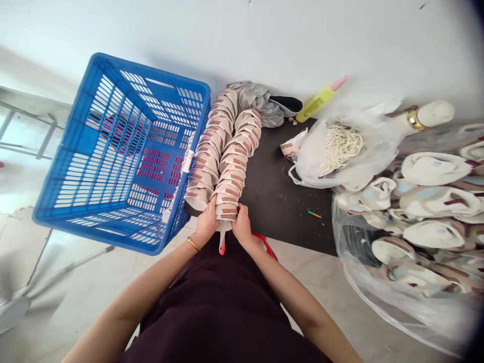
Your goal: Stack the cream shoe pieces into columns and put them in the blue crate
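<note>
Two long rows of nested white-and-brown pieces, which look like shoe uppers, lie side by side on the dark tabletop (272,201). My left hand (206,222) grips the near end of the right row (232,176) from its left side. On the opposite side of that end, my right hand (242,224) holds it with the fingers closed against it. The left row (207,156) rests between it and the blue basket. A narrow strip with a red tip (222,247) hangs below the near end, between my hands; what it is I cannot make out.
A blue plastic basket (159,80) stands at the left. Grey cloth (253,98) lies behind the rows. Rightward are a yellow bottle with a pink cap (317,103), a clear bag of cream cords (342,146), a small orange-and-green tool (313,214) and a large bag of shoe uppers (434,201).
</note>
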Tool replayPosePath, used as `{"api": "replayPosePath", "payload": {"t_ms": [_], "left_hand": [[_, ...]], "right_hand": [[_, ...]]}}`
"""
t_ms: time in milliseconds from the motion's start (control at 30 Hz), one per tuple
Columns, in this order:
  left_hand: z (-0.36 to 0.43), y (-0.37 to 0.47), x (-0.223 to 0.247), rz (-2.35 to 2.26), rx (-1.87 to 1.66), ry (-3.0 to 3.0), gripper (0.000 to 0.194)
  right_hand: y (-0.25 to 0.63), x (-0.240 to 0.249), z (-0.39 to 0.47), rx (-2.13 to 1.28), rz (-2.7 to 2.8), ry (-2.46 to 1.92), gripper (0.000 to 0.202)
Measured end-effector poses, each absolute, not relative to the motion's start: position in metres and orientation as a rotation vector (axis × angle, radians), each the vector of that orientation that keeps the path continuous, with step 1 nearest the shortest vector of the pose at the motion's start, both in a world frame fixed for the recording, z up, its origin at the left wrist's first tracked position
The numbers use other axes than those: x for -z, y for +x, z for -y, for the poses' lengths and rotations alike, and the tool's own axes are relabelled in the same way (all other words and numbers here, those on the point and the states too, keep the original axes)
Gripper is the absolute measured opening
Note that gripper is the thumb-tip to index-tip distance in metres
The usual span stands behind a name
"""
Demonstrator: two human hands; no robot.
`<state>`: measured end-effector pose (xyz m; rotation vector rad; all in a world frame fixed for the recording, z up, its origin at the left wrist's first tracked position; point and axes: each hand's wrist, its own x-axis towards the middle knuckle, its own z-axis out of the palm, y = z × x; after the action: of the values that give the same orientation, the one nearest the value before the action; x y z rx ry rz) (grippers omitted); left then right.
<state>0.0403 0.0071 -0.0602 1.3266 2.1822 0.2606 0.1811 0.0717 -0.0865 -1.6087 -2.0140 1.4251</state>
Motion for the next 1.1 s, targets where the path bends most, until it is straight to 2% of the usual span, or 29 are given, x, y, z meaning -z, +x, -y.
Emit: {"api": "replayPosePath", "payload": {"t_ms": [467, 700, 900, 1100], "left_hand": [[-0.034, 0.042, 0.068, -2.220, -0.214, 1.195, 0.054], [-0.036, 0.048, 0.060, -2.225, -0.136, 1.237, 0.054], [-0.038, 0.046, 0.048, -2.238, -0.097, 1.325, 0.053], [-0.038, 0.047, 0.051, -2.253, -0.095, 1.356, 0.054]], "right_hand": [[0.184, 0.081, -0.091, -1.308, 2.139, -1.617, 0.047], [0.200, 0.086, -0.107, -1.453, 2.245, -1.496, 0.061], [0.210, 0.069, -0.113, -1.567, 2.237, -1.334, 0.080], [0.211, 0.052, -0.106, -1.408, 2.250, -1.291, 0.072]]}}
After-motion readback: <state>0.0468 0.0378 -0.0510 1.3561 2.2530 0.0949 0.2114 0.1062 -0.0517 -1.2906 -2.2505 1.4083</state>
